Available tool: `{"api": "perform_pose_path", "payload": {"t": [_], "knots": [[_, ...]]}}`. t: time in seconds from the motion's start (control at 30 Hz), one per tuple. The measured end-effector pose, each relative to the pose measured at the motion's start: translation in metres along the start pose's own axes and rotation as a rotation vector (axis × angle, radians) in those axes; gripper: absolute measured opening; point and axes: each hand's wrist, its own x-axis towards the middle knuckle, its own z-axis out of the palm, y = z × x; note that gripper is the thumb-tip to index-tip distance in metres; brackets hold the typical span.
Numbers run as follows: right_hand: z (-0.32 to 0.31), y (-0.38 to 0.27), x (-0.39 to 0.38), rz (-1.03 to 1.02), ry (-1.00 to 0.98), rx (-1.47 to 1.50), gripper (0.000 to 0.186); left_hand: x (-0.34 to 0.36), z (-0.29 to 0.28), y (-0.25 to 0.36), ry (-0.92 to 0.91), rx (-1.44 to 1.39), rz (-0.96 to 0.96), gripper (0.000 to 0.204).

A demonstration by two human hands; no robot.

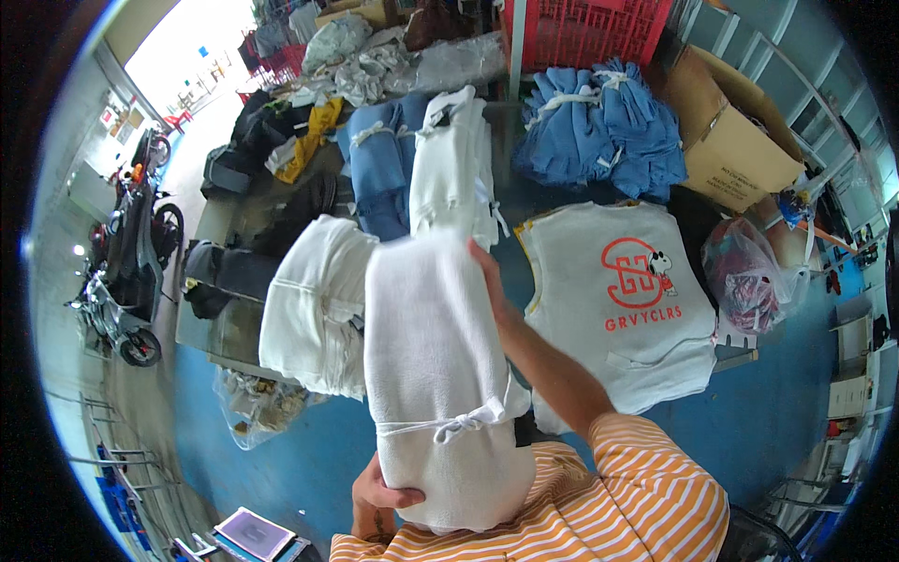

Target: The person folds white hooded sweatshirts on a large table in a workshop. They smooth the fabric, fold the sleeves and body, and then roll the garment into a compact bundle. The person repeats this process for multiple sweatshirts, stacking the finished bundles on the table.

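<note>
Close in front of me I hold up a bundle of folded white cloth (435,347), tied round its lower part with a knotted white strip (459,426). My left hand (389,489) grips its lower left side, thumb laid across the front. Higher up, my right hand (487,276) clasps the far right side; most of its fingers are hidden behind the cloth. Left of the bundle lies another folded white stack (318,304). On the right, white garment pieces (576,281) lie flat, the top one bearing a red print and a cartoon figure.
Beyond are a tied white bundle (449,169), blue bundles (379,173) and a blue pile (604,131). Dark cloth (229,267) lies left. A cardboard box (730,140), plastic bag (749,272) and red crate (590,33) stand along the back and right. Motorcycles (140,253) are parked left.
</note>
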Motion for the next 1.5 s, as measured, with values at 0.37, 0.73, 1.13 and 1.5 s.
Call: {"api": "perform_pose_path", "payload": {"t": [0.37,0.73,1.13,1.5], "knots": [[0.059,-0.267,0.097,-0.341,0.077,-0.529,0.081,0.362,0.004,0.173,-0.078,0.014,0.287,0.06],[-0.218,-0.13,-0.39,-0.028,0.993,-0.626,0.085,0.551,-0.122,0.061,-0.042,0.176,0.134,0.035],[-0.227,0.051,-0.601,-0.235,1.306,-0.265,0.07,0.492,-0.117,0.006,0.29,0.113,0.359,0.049],[-0.374,-0.214,-0.593,-0.549,1.64,-1.512,0.022,0.331,0.095,-0.339,-0.144,0.561,0.295,0.063]]}}
